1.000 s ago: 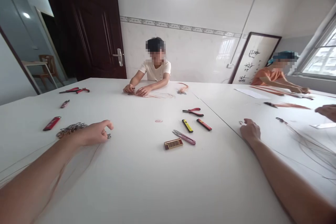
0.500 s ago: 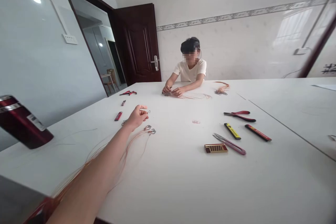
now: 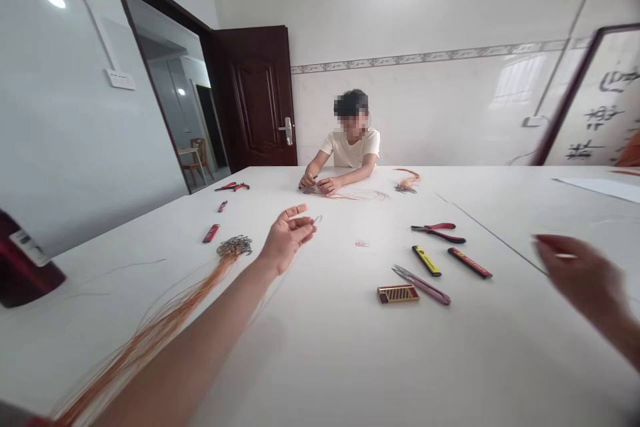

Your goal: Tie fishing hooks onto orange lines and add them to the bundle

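Note:
My left hand (image 3: pixel 287 238) is raised a little above the white table (image 3: pixel 325 347), fingers pinched on a small metal hook (image 3: pixel 317 219) with a thin strand trailing from it. Just left of that hand lies a bundle of orange strands (image 3: pixel 165 320) ending in a cluster of hooks (image 3: pixel 234 246). My right hand (image 3: pixel 583 277) comes in from the right edge, blurred by motion, with something thin and pale at its fingertips; I cannot make out what.
Thread snips (image 3: pixel 423 283), a small brown box (image 3: pixel 398 293), a yellow cutter (image 3: pixel 427 260), a red cutter (image 3: pixel 469 262) and red pliers (image 3: pixel 437 231) lie mid-table. A person (image 3: pixel 350 147) works at the far side. A dark red object (image 3: pixel 23 267) stands at left.
My left hand has lifted a hook away from the cluster and moved right. My right hand has come back into view at the right. The camera turned slightly right.

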Tool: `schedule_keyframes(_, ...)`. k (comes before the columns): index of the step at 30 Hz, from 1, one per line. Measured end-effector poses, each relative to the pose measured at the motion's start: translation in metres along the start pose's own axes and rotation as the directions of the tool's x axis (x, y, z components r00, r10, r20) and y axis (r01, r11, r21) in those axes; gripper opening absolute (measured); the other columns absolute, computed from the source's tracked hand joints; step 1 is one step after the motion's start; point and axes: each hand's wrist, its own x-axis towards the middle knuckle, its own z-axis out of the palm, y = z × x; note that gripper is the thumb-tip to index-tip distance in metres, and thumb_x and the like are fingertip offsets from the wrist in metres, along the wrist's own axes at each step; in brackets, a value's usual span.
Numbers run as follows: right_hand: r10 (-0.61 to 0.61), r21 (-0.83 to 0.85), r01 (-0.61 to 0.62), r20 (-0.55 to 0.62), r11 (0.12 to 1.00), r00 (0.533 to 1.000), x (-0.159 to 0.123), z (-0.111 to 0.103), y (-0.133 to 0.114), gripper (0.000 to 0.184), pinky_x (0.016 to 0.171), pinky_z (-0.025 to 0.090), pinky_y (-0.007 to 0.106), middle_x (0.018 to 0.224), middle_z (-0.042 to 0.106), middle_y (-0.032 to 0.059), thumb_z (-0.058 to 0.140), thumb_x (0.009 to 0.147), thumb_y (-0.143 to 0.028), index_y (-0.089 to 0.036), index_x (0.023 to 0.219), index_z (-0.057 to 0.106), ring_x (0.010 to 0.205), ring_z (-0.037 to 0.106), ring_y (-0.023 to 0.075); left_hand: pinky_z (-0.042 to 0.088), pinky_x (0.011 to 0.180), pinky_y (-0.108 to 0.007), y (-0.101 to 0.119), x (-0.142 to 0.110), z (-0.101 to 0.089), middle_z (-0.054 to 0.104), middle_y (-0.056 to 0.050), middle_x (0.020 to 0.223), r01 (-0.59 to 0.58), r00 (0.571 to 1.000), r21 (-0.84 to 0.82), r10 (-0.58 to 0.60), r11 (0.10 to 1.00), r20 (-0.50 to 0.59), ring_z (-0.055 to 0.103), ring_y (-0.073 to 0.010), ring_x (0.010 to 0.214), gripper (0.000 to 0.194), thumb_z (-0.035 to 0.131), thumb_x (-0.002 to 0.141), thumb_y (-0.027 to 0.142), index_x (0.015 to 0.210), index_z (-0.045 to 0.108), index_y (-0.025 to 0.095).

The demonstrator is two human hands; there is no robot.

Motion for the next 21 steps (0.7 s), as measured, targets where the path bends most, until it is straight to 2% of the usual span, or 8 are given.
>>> schedule_keyframes(2,-0.14,0.107,0.129,0.096,0.986,0.985,-0.022,0.009,-0.041,0.023,0.068,0.047,0.032,0.096,0.061,0.0105,0.046,0.08,-0.031,-0.021,0.096,0.057,0.08,0.059,0.0215,0.046,0.069,-0.022,-0.009,-0.017,0.028,0.062,0.001,0.077,0.076,0.996,-0.084,-0.071,0.994,0.053,0.061,-0.0088,0.071,0.045,0.067,0.061,0.009,0.101,0.052,0.021)
schedule_keyframes(4,-0.317,0.212,0.279,0.172,0.937,0.933,-0.049,0.016,-0.082,0.019,0.065,0.049,0.026,0.094,0.061,0.0026,0.049,0.078,-0.035,-0.026,0.091,0.059,0.081,0.059,0.017,0.047,0.07,-0.022,-0.02,-0.033,0.05,0.062,0.0,0.079,0.15,0.986,-0.145,-0.137,0.978,0.093,0.061,-0.0087,0.072,0.041,0.066,0.063,0.009,0.1,0.052,0.021)
schedule_keyframes(5,-0.467,0.338,0.388,0.193,0.857,0.863,-0.063,0.018,-0.1,0.019,0.063,0.049,0.027,0.093,0.06,0.0041,0.048,0.079,-0.034,-0.024,0.092,0.059,0.082,0.058,0.0176,0.047,0.07,-0.021,-0.025,-0.041,0.057,0.062,0.0,0.08,0.189,0.979,-0.174,-0.172,0.966,0.108,0.061,-0.0085,0.073,0.04,0.066,0.064,0.01,0.099,0.051,0.02)
schedule_keyframes(7,-0.635,0.487,0.497,0.165,0.718,0.755,-0.085,0.019,-0.131,0.021,0.065,0.05,0.028,0.092,0.059,0.0049,0.046,0.081,-0.028,-0.023,0.098,0.056,0.081,0.057,0.017,0.047,0.068,-0.019,-0.033,-0.052,0.067,0.062,-0.001,0.081,0.298,0.951,-0.236,-0.267,0.925,0.154,0.061,-0.0081,0.073,0.038,0.066,0.064,0.01,0.098,0.051,0.02)
schedule_keyframes(9,-0.663,0.512,0.504,0.187,0.695,0.725,-0.1,0.021,-0.147,0.026,0.067,0.05,0.029,0.099,0.057,0.0059,0.044,0.082,-0.024,-0.024,0.106,0.053,0.087,0.055,0.0174,0.047,0.067,-0.017,-0.04,-0.06,0.071,0.062,-0.001,0.08,0.407,0.909,-0.281,-0.356,0.869,0.216,0.061,-0.0078,0.072,0.036,0.067,0.064,0.01,0.096,0.052,0.02)
schedule_keyframes(14,-0.655,0.523,0.474,0.238,0.709,0.718,-0.107,0.036,-0.141,0.019,0.064,0.049,0.029,0.092,0.057,0.0063,0.04,0.084,-0.021,-0.022,0.093,0.057,0.081,0.055,0.0166,0.046,0.066,-0.018,-0.051,-0.07,0.07,0.06,0.001,0.075,0.532,0.84,-0.267,-0.46,0.804,0.289,0.06,-0.0071,0.067,0.032,0.067,0.065,0.01,0.091,0.052,0.02)
schedule_keyframes(17,-0.606,0.492,0.454,0.206,0.743,0.768,-0.109,0.042,-0.132,0.013,0.06,0.048,0.029,0.092,0.056,0.0069,0.043,0.083,-0.023,-0.021,0.09,0.054,0.08,0.054,0.0175,0.046,0.065,-0.018,-0.055,-0.072,0.07,0.061,0.0,0.079,0.542,0.837,-0.266,-0.486,0.797,0.25,0.06,-0.0074,0.067,0.033,0.068,0.064,0.011,0.092,0.052,0.021)
schedule_keyframes(21,-0.585,0.437,0.452,0.241,0.778,0.774,-0.118,0.043,-0.128,0.013,0.048,0.046,0.027,0.097,0.055,0.0082,0.046,0.082,-0.025,-0.022,0.084,0.058,0.086,0.054,0.0207,0.045,0.064,-0.018,-0.06,-0.075,0.069,0.062,0.001,0.081,0.553,0.832,-0.297,-0.502,0.778,0.235,0.061,-0.008,0.069,0.034,0.069,0.064,0.014,0.092,0.051,0.021)
